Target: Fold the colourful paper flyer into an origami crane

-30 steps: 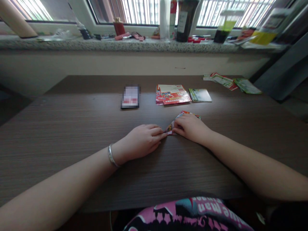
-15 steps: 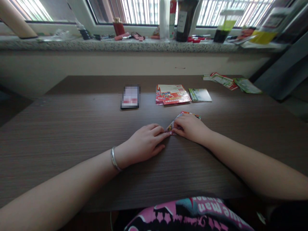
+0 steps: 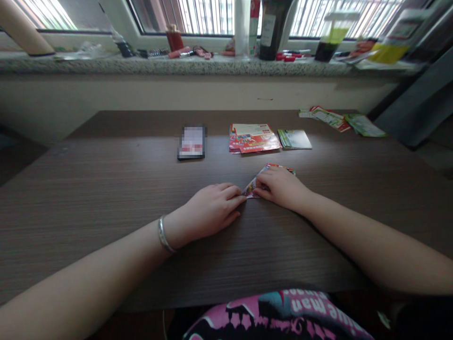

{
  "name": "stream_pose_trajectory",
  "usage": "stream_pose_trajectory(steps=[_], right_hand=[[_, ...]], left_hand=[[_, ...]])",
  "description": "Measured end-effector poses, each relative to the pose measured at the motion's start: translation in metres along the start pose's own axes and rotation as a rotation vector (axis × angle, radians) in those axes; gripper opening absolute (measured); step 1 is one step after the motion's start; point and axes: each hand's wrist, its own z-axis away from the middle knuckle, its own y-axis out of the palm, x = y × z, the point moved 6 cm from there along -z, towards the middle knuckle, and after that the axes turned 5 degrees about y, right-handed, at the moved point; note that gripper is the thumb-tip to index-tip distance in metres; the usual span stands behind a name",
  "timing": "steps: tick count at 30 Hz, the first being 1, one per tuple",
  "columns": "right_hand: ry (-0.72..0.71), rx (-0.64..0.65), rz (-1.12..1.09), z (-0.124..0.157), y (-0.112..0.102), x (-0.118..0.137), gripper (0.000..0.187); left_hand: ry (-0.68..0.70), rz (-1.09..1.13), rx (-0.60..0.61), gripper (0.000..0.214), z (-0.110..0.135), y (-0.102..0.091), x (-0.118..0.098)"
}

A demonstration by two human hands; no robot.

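A colourful printed paper sheet (image 3: 250, 188), folded to a slanted edge with a pointed left corner, lies on the table in front of me. My right hand (image 3: 281, 189) rests over it with curled fingers and thumb pressing it down, hiding much of the paper. My left hand (image 3: 212, 210), with a silver bangle at its wrist, lies low over the table. Its fingers are stretched out, and the fingertips touch the paper's left corner. The left thumb sits apart, below the other fingers.
Beyond my hands lie a blurred-out phone-like object (image 3: 191, 142), a stack of red and cream leaflets (image 3: 255, 139) and a green-and-white card stack (image 3: 295, 140). More printed papers (image 3: 331, 119) lie at the table's far right. Bottles and small items crowd the granite windowsill (image 3: 212, 67).
My left hand has drawn back slightly to the left, showing more of the paper's corner. The right hand and the paper look unmoved.
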Motion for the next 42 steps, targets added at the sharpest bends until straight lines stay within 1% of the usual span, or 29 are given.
stream_pose_trajectory(steps=[4, 11, 15, 20, 24, 30, 34, 37, 39, 42], right_hand=[[-0.001, 0.004, 0.000, 0.001, 0.001, 0.000, 0.018], [-0.007, -0.003, 0.011, 0.002, 0.000, -0.001, 0.018], [-0.003, -0.002, 0.009, 0.002, 0.001, -0.002, 0.018], [-0.006, 0.005, -0.008, 0.003, 0.001, -0.001, 0.019], [-0.015, 0.002, -0.002, 0.004, 0.001, 0.000, 0.018], [-0.019, -0.004, -0.007, 0.005, 0.002, 0.000, 0.020], [-0.022, -0.011, -0.020, 0.006, 0.002, 0.000, 0.020], [-0.042, -0.028, -0.066, 0.007, 0.003, 0.000, 0.019], [-0.062, -0.050, -0.102, 0.007, 0.002, 0.001, 0.017], [-0.092, -0.090, -0.125, 0.006, 0.002, 0.000, 0.017]], left_hand=[[-0.012, -0.009, 0.014, 0.031, 0.001, 0.000, 0.001], [0.006, -0.006, 0.005, 0.031, 0.003, -0.004, 0.003], [0.019, 0.004, 0.037, 0.033, 0.004, -0.005, 0.004], [0.001, 0.071, 0.059, 0.032, 0.004, -0.006, 0.008], [-0.010, 0.149, 0.051, 0.034, 0.006, -0.007, 0.012], [0.011, 0.229, 0.043, 0.035, 0.010, -0.008, 0.020], [0.034, 0.315, 0.001, 0.030, 0.011, -0.008, 0.027], [0.000, 0.369, -0.064, 0.027, 0.011, -0.007, 0.033], [-0.007, 0.361, -0.105, 0.030, 0.010, -0.005, 0.034], [0.084, 0.303, -0.106, 0.042, 0.007, -0.002, 0.027]])
